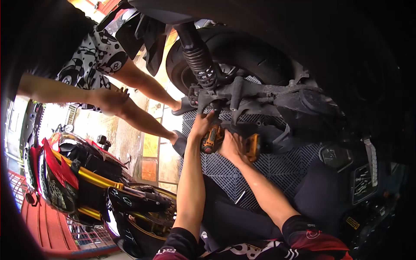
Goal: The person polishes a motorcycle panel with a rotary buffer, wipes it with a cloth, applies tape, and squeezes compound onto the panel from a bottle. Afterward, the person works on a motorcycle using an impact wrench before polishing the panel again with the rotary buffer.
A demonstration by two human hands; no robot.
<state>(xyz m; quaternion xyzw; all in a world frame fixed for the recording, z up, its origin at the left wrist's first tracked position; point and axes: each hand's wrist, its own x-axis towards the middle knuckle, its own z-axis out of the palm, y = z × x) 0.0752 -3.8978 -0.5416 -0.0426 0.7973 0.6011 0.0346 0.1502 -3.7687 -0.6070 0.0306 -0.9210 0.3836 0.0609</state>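
Note:
An orange and black cordless drill [212, 138] is under the motorcycle's shock absorber [200, 65], its front end towards the dark linkage. My right hand [233, 145] is closed round its handle, and the battery [252, 147] shows beyond that hand. My left hand [203, 123] is beside the drill's front end, close below the shock's lower mount. Its fingers are bent in among the dark parts, and what they grip is hidden. The swingarm [255, 93] runs to the right above both hands. The bit and the spot it meets cannot be seen.
A grey grid mat [277, 167] lies beneath, with a thin metal rod [240, 197] near my leg. Tool trays [364, 182] stand at right. Another person's legs [145, 123] are at left, beside a red and black motorcycle [60, 171]. The rear tyre [260, 54] is above.

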